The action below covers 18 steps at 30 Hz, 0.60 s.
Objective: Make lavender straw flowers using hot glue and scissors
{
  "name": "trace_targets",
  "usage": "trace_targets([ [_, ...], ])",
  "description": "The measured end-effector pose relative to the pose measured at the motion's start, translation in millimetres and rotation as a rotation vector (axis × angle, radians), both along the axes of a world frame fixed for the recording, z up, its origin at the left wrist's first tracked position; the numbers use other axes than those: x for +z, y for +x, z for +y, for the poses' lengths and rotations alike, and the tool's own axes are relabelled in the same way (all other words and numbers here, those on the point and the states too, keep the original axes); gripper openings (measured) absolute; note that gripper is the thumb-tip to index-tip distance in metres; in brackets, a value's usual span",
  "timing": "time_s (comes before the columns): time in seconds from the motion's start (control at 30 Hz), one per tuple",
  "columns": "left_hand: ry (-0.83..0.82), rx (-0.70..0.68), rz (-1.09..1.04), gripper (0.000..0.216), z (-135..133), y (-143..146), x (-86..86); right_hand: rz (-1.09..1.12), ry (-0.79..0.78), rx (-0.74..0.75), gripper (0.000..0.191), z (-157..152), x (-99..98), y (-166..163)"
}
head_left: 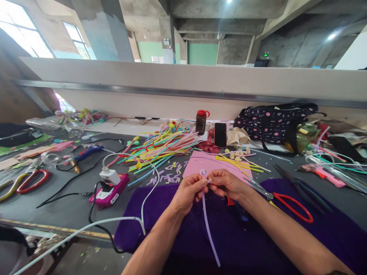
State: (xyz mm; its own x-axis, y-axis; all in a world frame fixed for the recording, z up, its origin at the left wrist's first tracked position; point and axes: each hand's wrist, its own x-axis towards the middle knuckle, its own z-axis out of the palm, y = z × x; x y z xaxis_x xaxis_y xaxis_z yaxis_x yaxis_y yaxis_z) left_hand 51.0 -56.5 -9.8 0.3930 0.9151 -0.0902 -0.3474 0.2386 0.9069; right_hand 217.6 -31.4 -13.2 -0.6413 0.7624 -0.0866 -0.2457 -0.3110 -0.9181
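Between my hands is a lilac pipe cleaner (208, 233) with a small bunched flower head at its top, its long stem hanging down over a dark purple cloth (134, 206). My left hand (190, 189) pinches it just under the head. At the right side of the head, my right hand (225, 184) is closed, its thumb and fingertips on a small lilac piece. Behind the hands lies a pink sheet (197, 162). Short cut lilac pieces (170, 173) are scattered left of it. Red-handled scissors (292, 206) rest near my right forearm.
A heap of coloured pipe cleaners (163, 147) lies behind. A magenta power strip (110, 191) with a white charger (109, 176) and cables stands left, near a blue glue gun (87, 153). Farther back are a red-lidded bottle (201, 122), a phone (220, 135) and a patterned bag (272, 124).
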Motion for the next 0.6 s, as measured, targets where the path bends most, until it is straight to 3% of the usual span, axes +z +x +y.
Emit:
trace_targets([
  [0.6, -0.019, 0.034, -0.062, 0.019, 3.2, 0.9, -4.0, 0.055, 0.027, -0.077, 0.018, 0.6, 0.4, -2.2],
])
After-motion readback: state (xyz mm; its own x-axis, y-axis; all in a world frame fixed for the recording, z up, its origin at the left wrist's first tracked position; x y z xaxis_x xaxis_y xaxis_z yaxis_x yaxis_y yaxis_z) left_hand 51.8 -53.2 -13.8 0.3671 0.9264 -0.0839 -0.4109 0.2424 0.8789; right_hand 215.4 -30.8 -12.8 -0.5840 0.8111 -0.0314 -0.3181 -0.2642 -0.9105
